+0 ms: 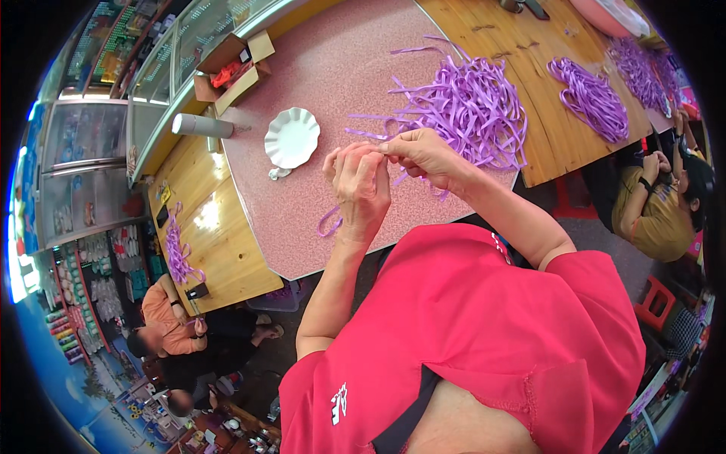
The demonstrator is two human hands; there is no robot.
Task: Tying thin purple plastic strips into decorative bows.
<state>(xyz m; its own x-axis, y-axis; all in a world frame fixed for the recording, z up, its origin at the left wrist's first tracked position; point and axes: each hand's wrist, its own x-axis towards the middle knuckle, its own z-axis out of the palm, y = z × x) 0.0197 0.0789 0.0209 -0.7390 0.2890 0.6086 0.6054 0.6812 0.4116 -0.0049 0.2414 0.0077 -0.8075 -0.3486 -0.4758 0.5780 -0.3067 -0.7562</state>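
Both my hands are raised over the pink speckled round table (333,68). My left hand (359,185) and my right hand (423,155) pinch one thin purple ribbon strip (330,222) between their fingertips; its loop hangs down below my left hand. A large loose pile of purple ribbon strips (469,106) lies on the table just beyond my right hand. My forearms come up from a red shirt at the lower edge.
A white scalloped dish (291,136), a grey cylinder (200,125) and an open cardboard box (231,68) sit at the table's left. Wooden tables carry more purple ribbon piles (590,94), (178,253). People sit at the right (658,208) and lower left (170,329).
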